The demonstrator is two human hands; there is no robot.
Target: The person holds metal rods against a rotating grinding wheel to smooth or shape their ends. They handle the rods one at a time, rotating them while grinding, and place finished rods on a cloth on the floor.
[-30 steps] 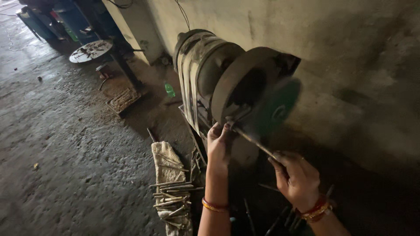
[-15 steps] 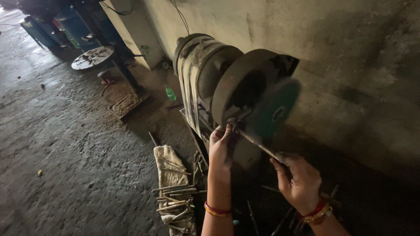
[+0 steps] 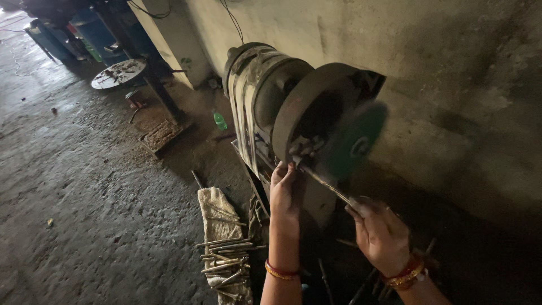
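Shifted a little since half a second ago: viewpoint nearer the machine, both hands placed as before on the rod. Concrete wall (image 3: 451, 68) fills the right side, rough grey floor (image 3: 84, 197) the left, with broad open room there and toward the far doorway. Bench grinder (image 3: 265, 96) stands hard against the wall's foot, its green wheel (image 3: 354, 141) blurred with spin at the near end. Thin metal rod (image 3: 327, 185) slants from the wheel's lower edge down toward the right. Left hand (image 3: 283, 192) pinches the rod's upper end just beside the wheel, fingers closed narrowly on it. Right hand (image 3: 379, 232) grips the lower end in a closed fist, bangles at the wrist. Round table (image 3: 118, 73) farther back, shallow tray (image 3: 162, 134) of dark scraps below it, contents too small to tell. Pale cloth (image 3: 217, 217) on the floor left of the arms carries a loose heap of rods (image 3: 226, 260). Small green bottle (image 3: 219, 121) near the grinder's base.
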